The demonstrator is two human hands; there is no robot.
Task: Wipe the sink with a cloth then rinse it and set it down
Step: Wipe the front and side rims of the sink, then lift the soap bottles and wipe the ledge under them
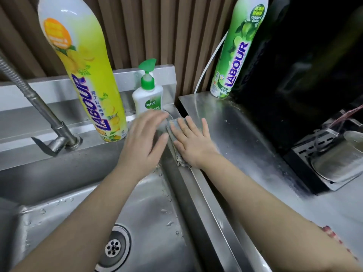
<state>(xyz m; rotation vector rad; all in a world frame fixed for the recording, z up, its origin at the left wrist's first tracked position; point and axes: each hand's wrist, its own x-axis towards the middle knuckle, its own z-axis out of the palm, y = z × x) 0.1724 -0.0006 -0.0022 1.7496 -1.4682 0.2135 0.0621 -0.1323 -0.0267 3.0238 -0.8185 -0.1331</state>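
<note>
From the head view, the right hand [193, 143] lay flat, fingers spread, pressing the grey folded cloth [175, 141] on the steel sink [59, 213] rim, long axis running away from the wrist. Just left, the left hand [144, 141] hovered open, blurred.

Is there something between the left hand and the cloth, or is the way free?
Nothing visible stands between them. The left hand hovers open just beside the cloth, which lies on the sink's right rim under the flat right hand. The Dettol bottle stands behind, not in the way.
</note>
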